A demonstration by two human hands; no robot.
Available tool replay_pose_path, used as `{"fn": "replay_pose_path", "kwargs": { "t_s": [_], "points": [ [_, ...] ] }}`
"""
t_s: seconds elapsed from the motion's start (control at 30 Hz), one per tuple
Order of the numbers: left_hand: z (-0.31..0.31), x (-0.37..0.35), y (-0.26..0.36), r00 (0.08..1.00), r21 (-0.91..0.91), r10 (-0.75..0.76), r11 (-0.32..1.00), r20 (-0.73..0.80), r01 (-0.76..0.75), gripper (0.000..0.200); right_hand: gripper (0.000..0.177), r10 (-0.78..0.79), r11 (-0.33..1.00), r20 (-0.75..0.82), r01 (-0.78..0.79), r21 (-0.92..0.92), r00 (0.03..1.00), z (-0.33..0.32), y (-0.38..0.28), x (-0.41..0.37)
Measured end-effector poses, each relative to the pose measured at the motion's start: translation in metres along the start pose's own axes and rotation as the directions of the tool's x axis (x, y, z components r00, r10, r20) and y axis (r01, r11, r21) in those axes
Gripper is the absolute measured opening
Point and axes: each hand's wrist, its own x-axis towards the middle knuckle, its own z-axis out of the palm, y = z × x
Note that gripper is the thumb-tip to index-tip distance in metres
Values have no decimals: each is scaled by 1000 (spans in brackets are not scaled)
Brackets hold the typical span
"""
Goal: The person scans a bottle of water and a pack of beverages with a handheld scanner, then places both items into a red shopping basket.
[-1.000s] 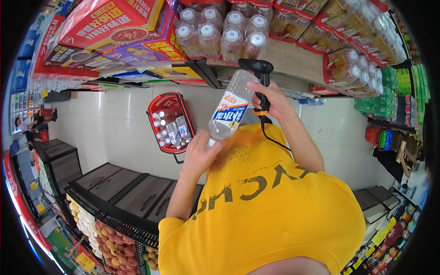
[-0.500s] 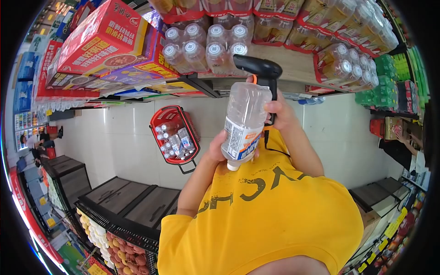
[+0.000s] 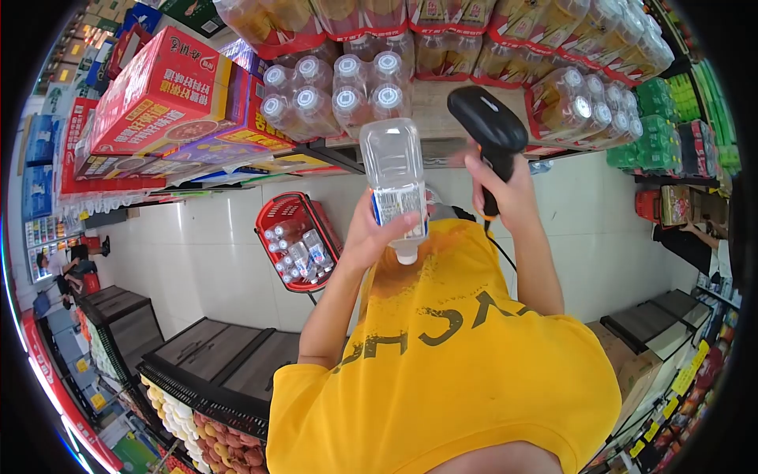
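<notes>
My left hand point(image 3: 377, 231) is wrapped round the neck half of a clear plastic bottle point(image 3: 393, 158). The bottle is tilted, its white cap towards my yellow shirt and its base towards the shelf, with a barcode label facing up. To the right, my right hand point(image 3: 508, 189) grips the handle of a black handheld scanner point(image 3: 488, 125), whose head points up and left above the hand. A gap separates scanner and bottle. A dark cable hangs from the scanner's handle.
A red basket point(image 3: 272, 212) holding several bottles stands on the floor at left. Shelves point(image 3: 442, 103) ahead carry packs of bottled drinks, with red boxes point(image 3: 158, 95) at left. Black crates of produce point(image 3: 229, 407) are at lower left. Another person's arm point(image 3: 703, 235) shows at far right.
The bottle has moved left and turned its label upward. My right hand has come off the bottle and moved right with the scanner, whose head is now clear of the bottle.
</notes>
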Motion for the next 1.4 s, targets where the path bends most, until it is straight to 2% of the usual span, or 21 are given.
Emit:
{"fn": "replay_pose_path", "kwargs": {
  "t_s": [0.1,0.2,0.27,0.37,0.47,0.67,0.8,0.87,1.07,1.27,1.37,1.4],
  "points": [
    [4,12,3,973,112,92,991,-211,-69,50,24,54,984,9,-52,-173,998,-11,0,-27],
    [12,20,11,921,238,187,965,-341,-108,53,25,222,968,114,-204,-147,968,0,-8,-49],
    [16,27,9,884,265,244,953,-398,-144,54,24,253,965,154,-238,-110,955,8,-14,-51],
    [17,30,9,850,434,352,886,-391,-167,56,24,287,958,198,-277,-77,937,11,-15,-50],
    [16,35,0,831,454,393,869,-393,-197,54,25,285,958,218,-282,-46,933,11,-16,-46],
    [20,39,0,840,422,357,890,-409,-173,57,27,275,960,240,-280,-17,931,2,-17,-35],
    [18,42,-3,850,397,276,914,-449,-87,57,25,300,952,213,-305,-9,930,-3,-17,-25],
    [19,44,-3,844,396,266,915,-465,-70,56,25,319,946,253,-324,-21,913,-7,-18,-17],
    [24,53,3,793,471,319,881,-518,-46,52,27,379,923,330,-379,-67,865,-20,-19,2],
    [31,65,3,774,457,301,889,-558,-17,54,27,376,921,382,-385,-55,844,-32,-25,21],
    [26,61,8,844,493,229,869,-486,48,59,28,401,905,393,-423,-34,827,-41,-28,33],
    [21,57,9,881,512,155,852,-447,111,61,28,415,896,402,-443,-25,816,-45,-27,37]
  ]
}}
